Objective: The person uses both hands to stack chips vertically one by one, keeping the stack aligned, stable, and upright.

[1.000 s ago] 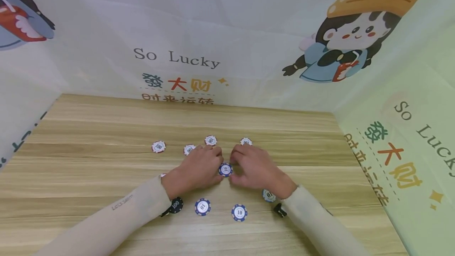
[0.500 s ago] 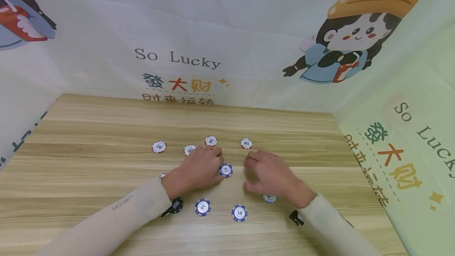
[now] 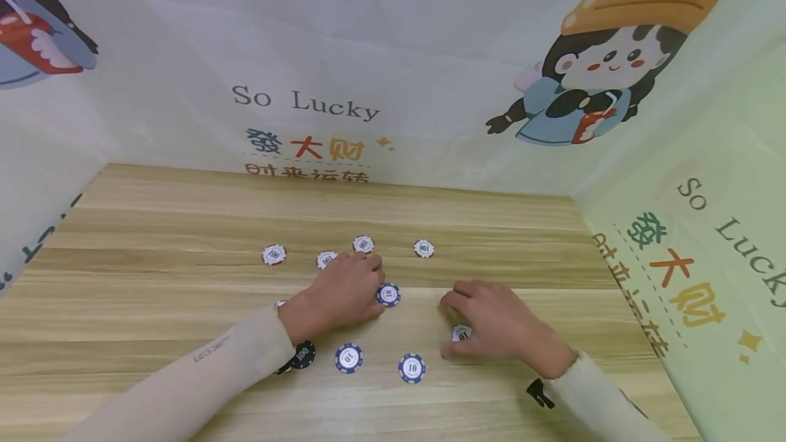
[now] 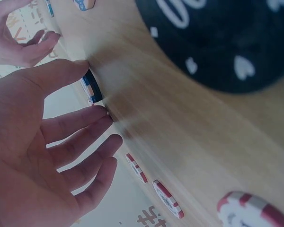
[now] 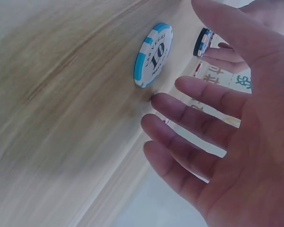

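Observation:
Blue-edged poker chips marked 10 (image 3: 388, 295), a short stack in the wrist views, stand mid-table. My left hand (image 3: 340, 288) pinches this stack, thumb on one side and index finger on the other. Farther right, my right hand (image 3: 500, 319) hovers with fingers spread around a light-blue-edged poker chip (image 5: 154, 54). That chip is partly behind the thumb in the head view, and the right wrist view shows the fingers apart from it. Two other blue chips lie nearer me, a left one (image 3: 349, 358) and a right one (image 3: 412, 368).
Red-edged white chips marked 100 lie across the back, among them a left one (image 3: 273, 254), a middle one (image 3: 364, 244) and a right one (image 3: 424, 248). A black chip (image 3: 303, 355) sits by my left wrist. Printed cloth walls (image 3: 430, 121) border the wooden table (image 3: 184, 224).
My right hand has left the blue stack and moved right and toward me, to the light-blue chip. My left hand stays at the stack.

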The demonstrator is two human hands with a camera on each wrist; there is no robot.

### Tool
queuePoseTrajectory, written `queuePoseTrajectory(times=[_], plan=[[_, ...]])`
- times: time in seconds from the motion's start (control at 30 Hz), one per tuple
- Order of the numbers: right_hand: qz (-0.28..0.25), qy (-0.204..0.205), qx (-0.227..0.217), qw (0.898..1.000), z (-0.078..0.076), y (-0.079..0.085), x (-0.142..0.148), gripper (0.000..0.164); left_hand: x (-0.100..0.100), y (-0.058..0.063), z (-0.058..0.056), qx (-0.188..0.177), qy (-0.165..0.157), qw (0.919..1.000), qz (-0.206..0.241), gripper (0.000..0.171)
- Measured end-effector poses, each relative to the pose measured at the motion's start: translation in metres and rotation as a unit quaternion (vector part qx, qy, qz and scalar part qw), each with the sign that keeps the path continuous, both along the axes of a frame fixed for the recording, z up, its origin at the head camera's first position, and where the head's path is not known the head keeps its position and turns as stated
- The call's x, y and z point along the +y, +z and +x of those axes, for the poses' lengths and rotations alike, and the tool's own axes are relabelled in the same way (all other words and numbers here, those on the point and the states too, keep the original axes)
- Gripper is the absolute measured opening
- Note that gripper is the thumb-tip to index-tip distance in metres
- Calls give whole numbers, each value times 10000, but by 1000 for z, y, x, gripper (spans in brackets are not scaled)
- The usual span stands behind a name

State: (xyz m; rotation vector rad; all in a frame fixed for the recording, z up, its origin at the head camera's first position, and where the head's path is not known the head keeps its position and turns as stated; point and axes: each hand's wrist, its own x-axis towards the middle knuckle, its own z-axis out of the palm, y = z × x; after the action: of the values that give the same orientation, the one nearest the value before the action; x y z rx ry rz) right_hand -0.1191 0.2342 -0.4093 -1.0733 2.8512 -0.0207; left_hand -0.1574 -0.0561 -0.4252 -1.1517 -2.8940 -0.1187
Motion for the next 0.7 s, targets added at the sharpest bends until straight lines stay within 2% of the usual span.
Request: queuePoseTrajectory(times=[0.17, 0.4, 0.7], plan=[[-54, -162, -281, 9995, 5, 2, 3, 65, -1, 1, 0, -68, 11, 10000, 6, 46], [-12, -95, -382, 9992, 6, 5, 3, 59, -1, 0, -1, -93, -13, 9999, 53, 45], [-242, 72, -634, 9977, 5, 5, 4, 39, -1, -1, -1, -99, 44, 9999, 52, 42]])
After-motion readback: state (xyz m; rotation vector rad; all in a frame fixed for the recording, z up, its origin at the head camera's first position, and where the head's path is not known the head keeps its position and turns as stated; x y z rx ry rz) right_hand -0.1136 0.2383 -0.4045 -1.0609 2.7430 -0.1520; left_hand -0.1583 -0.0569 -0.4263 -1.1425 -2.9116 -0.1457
